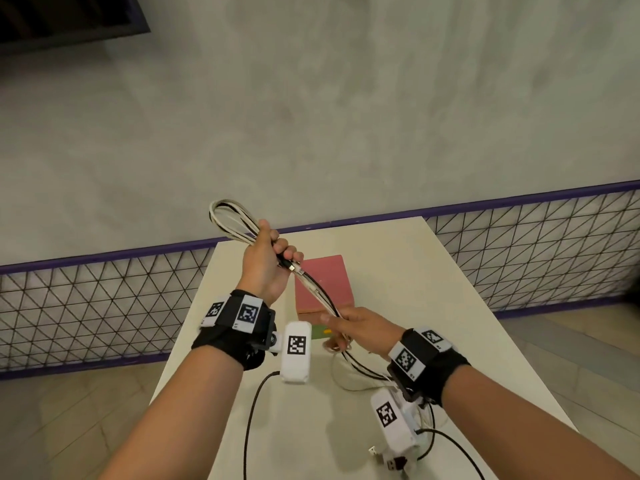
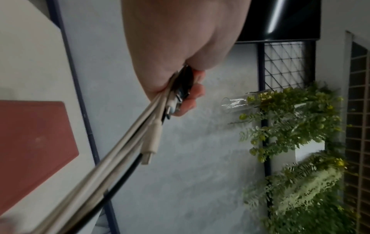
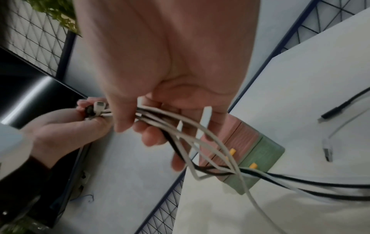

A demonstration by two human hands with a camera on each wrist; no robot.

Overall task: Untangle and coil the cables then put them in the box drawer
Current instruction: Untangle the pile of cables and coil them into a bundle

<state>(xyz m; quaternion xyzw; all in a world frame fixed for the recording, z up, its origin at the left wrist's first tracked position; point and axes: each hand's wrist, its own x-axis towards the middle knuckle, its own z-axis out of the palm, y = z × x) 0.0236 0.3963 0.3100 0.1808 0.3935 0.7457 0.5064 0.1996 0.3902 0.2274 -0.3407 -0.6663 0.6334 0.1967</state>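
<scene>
A bundle of white and black cables (image 1: pixel 313 289) runs taut between my two hands above the table. My left hand (image 1: pixel 268 263) is raised and grips the bundle, with looped cable (image 1: pixel 228 216) sticking out above the fist and connector ends (image 2: pixel 150 142) at the fingers. Lower and to the right, my right hand (image 1: pixel 349 329) holds the same cables (image 3: pixel 180 126) with curled fingers; their loose ends trail down onto the table. The box drawer unit (image 1: pixel 322 282), pink on top with a green drawer (image 3: pixel 264 156) and yellow handles, stands on the table behind the hands.
The white table (image 1: pixel 415 271) has loose cable ends and USB plugs (image 1: pixel 394 464) near its front right edge. A black cable (image 1: pixel 252 410) lies at front left. A purple-framed wire mesh fence (image 1: pixel 104 306) runs behind the table. Green plants (image 2: pixel 300 142) hang on the wall.
</scene>
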